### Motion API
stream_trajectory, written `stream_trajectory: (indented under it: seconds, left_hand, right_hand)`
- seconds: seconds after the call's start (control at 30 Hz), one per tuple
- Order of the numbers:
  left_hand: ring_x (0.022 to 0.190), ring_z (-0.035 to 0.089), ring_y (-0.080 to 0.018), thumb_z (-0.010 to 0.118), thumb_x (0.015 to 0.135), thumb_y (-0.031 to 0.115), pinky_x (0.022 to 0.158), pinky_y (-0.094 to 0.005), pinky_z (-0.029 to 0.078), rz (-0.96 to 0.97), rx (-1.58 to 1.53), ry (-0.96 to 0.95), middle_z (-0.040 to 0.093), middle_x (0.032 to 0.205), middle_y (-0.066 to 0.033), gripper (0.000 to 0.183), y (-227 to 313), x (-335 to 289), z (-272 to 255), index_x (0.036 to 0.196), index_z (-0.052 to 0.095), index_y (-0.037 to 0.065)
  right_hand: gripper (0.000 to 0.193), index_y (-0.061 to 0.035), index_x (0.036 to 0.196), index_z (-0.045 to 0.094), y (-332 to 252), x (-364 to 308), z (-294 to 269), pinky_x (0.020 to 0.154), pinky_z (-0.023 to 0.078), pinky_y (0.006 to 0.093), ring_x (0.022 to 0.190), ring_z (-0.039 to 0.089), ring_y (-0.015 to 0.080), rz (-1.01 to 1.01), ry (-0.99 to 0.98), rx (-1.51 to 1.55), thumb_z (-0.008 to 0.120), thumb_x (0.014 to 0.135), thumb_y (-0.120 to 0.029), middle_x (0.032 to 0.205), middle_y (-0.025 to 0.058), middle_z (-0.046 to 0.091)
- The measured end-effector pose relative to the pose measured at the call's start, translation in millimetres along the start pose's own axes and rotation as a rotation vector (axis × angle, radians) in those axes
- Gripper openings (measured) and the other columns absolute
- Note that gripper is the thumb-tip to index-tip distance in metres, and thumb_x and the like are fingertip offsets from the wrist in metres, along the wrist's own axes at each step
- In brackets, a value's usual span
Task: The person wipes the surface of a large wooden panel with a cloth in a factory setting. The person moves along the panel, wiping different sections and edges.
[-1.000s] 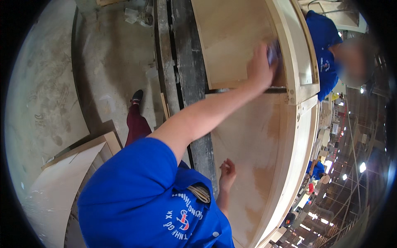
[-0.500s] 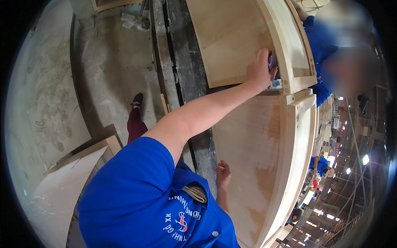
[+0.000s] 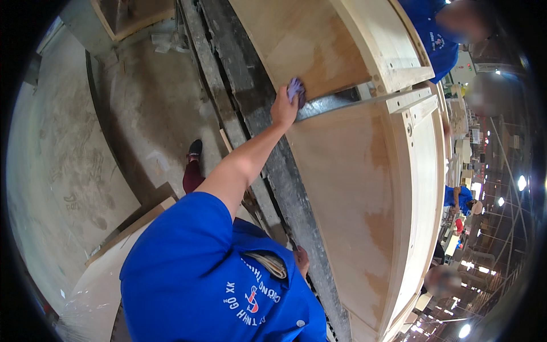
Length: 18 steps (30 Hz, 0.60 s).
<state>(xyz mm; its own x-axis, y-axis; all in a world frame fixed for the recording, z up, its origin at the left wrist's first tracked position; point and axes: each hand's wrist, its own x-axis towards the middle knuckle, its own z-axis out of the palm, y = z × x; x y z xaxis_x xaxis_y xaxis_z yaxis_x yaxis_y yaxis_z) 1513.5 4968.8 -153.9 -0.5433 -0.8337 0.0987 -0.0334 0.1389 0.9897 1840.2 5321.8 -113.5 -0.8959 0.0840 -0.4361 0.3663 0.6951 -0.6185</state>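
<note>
My left hand (image 3: 284,108) is closed around a crumpled purple cloth (image 3: 295,90). The cloth is at the near corner of a light wooden panel piece (image 3: 319,54), next to the gap between it and a second wooden panel piece (image 3: 342,171). Both pieces have raised frames on their far sides, and darker patches show on their faces. My right hand (image 3: 302,261) is low beside my shirt, close to the dark bench edge. The shirt partly covers it, and its fingers are not clear.
A worn dark beam (image 3: 250,68) runs along the near side of the panels. A grey metallic surface (image 3: 327,104) shows in the gap. Left lie the concrete floor (image 3: 154,102) and a pale board (image 3: 108,273). A co-worker in blue (image 3: 433,45) is beyond the far panel.
My left hand has moved the cloth from the far frame toward the panel's near corner, uncovering the gap. My right hand has dropped slightly. The view has shifted.
</note>
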Motion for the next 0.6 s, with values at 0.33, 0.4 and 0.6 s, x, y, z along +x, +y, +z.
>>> stream_trajectory:
  seconds: [0.33, 0.4, 0.6]
  left_hand:
    - [0.079, 0.059, -0.0323, 0.055, 0.079, 0.008, 0.065, -0.0389, 0.047, 0.064, 0.075, -0.063, 0.060, 0.088, -0.0132, 0.018, 0, 8, -1, 0.096, 0.048, 0.009]
    - [0.079, 0.060, -0.0308, 0.055, 0.082, 0.011, 0.066, -0.0383, 0.047, -0.195, 0.086, -0.252, 0.061, 0.087, -0.0132, 0.017, -31, 4, -10, 0.097, 0.048, 0.007]
    - [0.093, 0.054, -0.0400, 0.056, 0.083, 0.017, 0.081, -0.0451, 0.044, -0.081, -0.096, 0.176, 0.054, 0.101, -0.0255, 0.031, -78, 85, -10, 0.107, 0.045, 0.000]
  right_hand:
    - [0.036, 0.0006, 0.118, 0.049, -35, 62, -2, 0.062, 0.047, 0.0275, 0.067, 0.060, 0.0159, -0.064, 0.033, 0.093, 0.054, 0.084, -0.009, 0.089, 0.0101, 0.060]
    - [0.035, 0.0008, 0.118, 0.049, -41, 61, 0, 0.060, 0.046, 0.0267, 0.068, 0.060, 0.0147, -0.089, 0.038, 0.017, 0.053, 0.084, -0.008, 0.087, 0.0088, 0.060]
    - [0.034, 0.0009, 0.115, 0.051, -21, 46, 3, 0.059, 0.049, 0.0276, 0.065, 0.062, 0.0159, -0.015, -0.003, 0.118, 0.055, 0.084, -0.010, 0.085, 0.0106, 0.062]
